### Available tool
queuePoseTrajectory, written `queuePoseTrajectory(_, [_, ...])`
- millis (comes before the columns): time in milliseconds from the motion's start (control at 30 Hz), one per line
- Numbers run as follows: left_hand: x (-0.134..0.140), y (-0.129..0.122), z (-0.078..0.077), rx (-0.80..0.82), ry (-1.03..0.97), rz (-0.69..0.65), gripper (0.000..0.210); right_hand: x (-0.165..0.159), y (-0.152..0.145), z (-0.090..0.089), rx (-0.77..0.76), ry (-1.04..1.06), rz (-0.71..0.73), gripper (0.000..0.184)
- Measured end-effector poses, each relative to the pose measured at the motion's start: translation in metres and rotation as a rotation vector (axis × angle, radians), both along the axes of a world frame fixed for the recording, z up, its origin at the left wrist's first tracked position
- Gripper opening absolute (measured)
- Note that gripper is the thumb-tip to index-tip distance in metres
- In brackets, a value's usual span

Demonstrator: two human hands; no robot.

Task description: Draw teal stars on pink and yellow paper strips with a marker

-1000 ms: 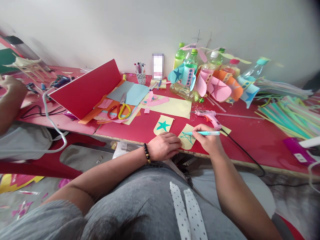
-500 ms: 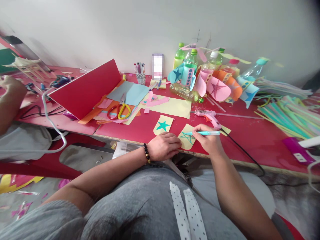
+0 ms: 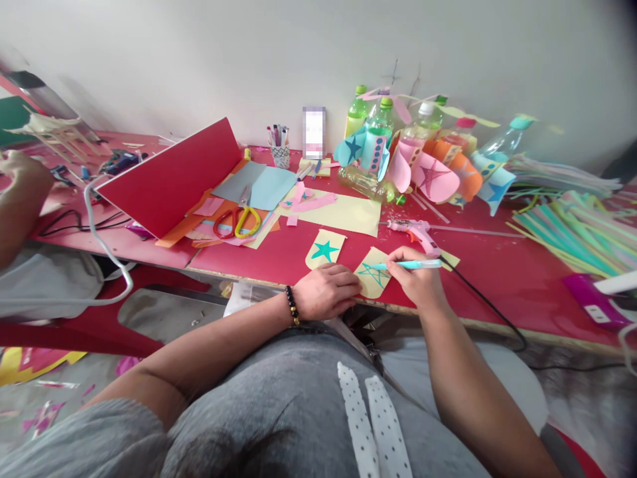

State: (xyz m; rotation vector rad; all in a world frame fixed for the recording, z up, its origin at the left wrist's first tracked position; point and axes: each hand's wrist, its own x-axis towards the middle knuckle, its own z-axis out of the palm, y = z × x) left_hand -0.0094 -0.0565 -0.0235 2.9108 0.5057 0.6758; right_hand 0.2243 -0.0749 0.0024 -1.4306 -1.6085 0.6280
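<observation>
In my right hand (image 3: 414, 275) is a light blue marker (image 3: 418, 264), pinched near its tip. The tip meets a cream paper piece (image 3: 372, 284) bearing a teal star outline, partly coloured in. My left hand (image 3: 329, 291) rests palm down at the table's edge, fingers stretched out, its fingertips at the left side of that paper. Just above the left hand lies a second cream paper piece (image 3: 318, 260) with a solid teal star. A pink glue gun (image 3: 418, 234) lies beyond my right hand, on or against a small cream scrap (image 3: 450, 259).
Red and yellow scissors (image 3: 245, 222) lie on coloured paper sheets beside a propped red board (image 3: 174, 179). Decorated plastic bottles (image 3: 423, 143) stand at the back, with a pen cup (image 3: 281, 156) and a phone (image 3: 314, 133). Pastel strips (image 3: 577, 229) lie right. Another person's hand (image 3: 24, 176) shows far left.
My right hand and the marker have shifted very slightly to the right over the star outline. My left hand stays where it was.
</observation>
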Motion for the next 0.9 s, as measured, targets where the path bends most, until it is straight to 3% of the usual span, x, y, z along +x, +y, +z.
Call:
queuePoseTrajectory(700, [-0.0001, 0.0005, 0.0005, 0.008, 0.001, -0.006, 0.026, -0.0017, -0.001, 0.0006, 0.017, -0.012, 0.056, 0.011])
queuePoseTrajectory(900, [-0.0003, 0.0007, 0.0008, 0.003, 0.007, -0.008, 0.025, 0.0003, -0.0001, -0.002, 0.025, 0.001, 0.006, 0.011])
